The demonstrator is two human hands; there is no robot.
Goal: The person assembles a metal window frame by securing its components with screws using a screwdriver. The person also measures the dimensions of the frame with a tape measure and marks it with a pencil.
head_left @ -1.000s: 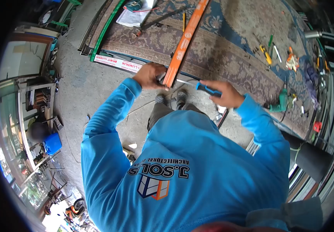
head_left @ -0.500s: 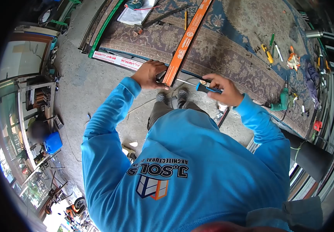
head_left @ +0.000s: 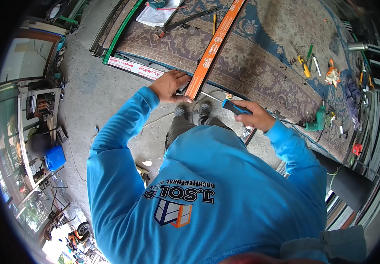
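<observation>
My right hand (head_left: 257, 115) is wrapped around the blue-and-black handle of a screwdriver (head_left: 233, 106). Its metal shaft points left, with the tip against the side of an aluminum bar (head_left: 208, 57) near that bar's end; the exact contact is too small to make out. Orange printed film covers the bar's face. My left hand (head_left: 173, 86) closes over the near end of this bar, thumb at the bottom and fingers on top. Beside that hand, a second aluminum bar (head_left: 132, 67) with white-and-red film runs off to the left, meeting a green-edged bar (head_left: 118, 33).
A patterned carpet (head_left: 260, 75) covers the work surface. On it lie a yellow-handled screwdriver (head_left: 305, 69), a marker (head_left: 316, 64), a green power drill (head_left: 318, 119), papers (head_left: 155, 15) and a pencil (head_left: 214, 24). Metal profiles (head_left: 375, 145) are stacked at right.
My right hand's fingers have closed from a loose, raised pose into a full grip on the screwdriver handle. My left hand stays at the bar's end.
</observation>
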